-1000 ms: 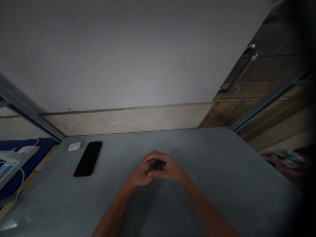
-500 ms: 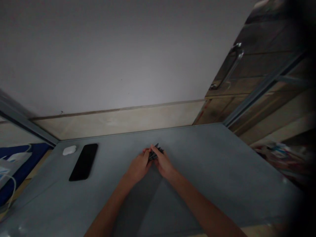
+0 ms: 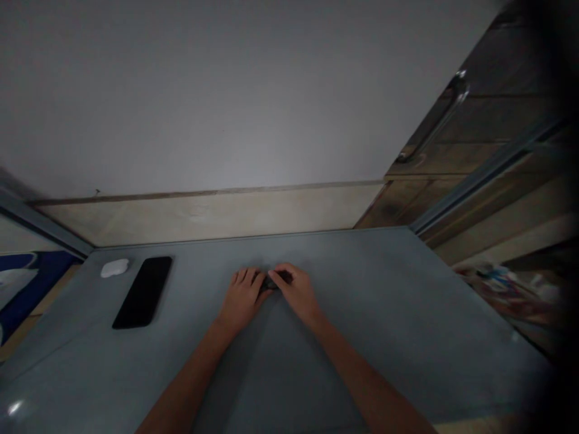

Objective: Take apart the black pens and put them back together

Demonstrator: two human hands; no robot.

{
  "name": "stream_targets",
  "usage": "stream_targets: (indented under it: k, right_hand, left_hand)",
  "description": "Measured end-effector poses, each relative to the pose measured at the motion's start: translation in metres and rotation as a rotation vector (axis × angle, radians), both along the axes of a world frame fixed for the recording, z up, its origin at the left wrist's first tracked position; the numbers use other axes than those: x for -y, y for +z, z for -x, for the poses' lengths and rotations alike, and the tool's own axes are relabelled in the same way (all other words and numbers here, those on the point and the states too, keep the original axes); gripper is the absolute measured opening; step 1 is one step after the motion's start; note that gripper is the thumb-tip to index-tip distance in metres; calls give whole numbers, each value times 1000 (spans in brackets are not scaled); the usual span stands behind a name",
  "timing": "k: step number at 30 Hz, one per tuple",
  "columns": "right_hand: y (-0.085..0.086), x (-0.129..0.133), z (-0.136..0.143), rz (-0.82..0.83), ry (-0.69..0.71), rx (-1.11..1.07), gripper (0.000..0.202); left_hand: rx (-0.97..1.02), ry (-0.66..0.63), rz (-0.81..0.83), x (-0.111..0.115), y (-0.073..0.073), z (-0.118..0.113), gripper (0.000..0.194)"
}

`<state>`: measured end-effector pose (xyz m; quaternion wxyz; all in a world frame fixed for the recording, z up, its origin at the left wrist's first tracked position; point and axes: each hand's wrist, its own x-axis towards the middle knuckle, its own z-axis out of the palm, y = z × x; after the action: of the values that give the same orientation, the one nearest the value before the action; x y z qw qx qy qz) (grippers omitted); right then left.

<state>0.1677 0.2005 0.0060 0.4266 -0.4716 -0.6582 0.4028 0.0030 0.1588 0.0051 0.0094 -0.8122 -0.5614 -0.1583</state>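
Observation:
My left hand and my right hand meet over the middle of the gray tabletop. Between them is a small dark cluster, mostly covered by fingers, its kind too dim to make out. My left fingers bend down around its left end, with the thumb along the near side. The right thumb presses on top of it while the other fingers curl round its right end. Both hands are low, at or just above the table surface.
A black smartphone lies to the left, beside a white earbud case. Along the back runs a pale wall. Gray metal posts rise at the far corners. Beyond the right edge is a blurred pile of clutter.
My hands have lowered the dark cluster, turning from a raised pinch to palms down around it. A pointed tip that stuck up is no longer visible. The view has shifted slightly.

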Motion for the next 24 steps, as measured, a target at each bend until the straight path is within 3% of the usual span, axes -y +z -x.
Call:
stream_targets:
  k: [7,13,24]
  right_hand:
    - [2,2,2,-197,59,280,9]
    - [6,5,1,-272,140,422,19]
    - [5,17,1,-212,150,639,44]
  left_hand:
    - [41,30,23,1,1,8,55]
    - [37,-60,90,3,3,18,70]
    - [-10,-162,168,10,3,31,76]
